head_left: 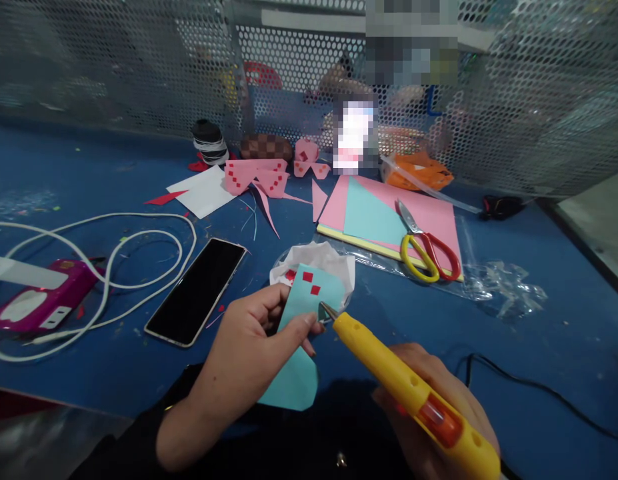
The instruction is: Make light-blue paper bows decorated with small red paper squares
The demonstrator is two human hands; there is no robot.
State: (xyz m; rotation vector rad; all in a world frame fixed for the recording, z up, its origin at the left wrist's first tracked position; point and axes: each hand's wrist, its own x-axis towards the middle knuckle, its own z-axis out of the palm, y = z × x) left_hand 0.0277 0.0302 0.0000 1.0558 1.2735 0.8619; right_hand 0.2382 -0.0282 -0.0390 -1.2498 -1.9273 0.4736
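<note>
My left hand [261,340] pinches a light blue paper piece [299,333] with small red squares stuck on it, held just above the blue table. My right hand [433,393] grips a yellow glue gun [409,390]. Its metal tip touches the paper's right edge beside my left thumb. A crumpled white paper [333,260] lies right behind the blue piece.
A black phone [196,290] lies to the left, beside white cables [139,267] and a pink device [43,300]. Red and yellow scissors [426,250] rest on pink and blue sheets [373,213]. Pink paper bows [261,177], clear plastic [503,283] and a perforated metal screen [539,100] stand behind.
</note>
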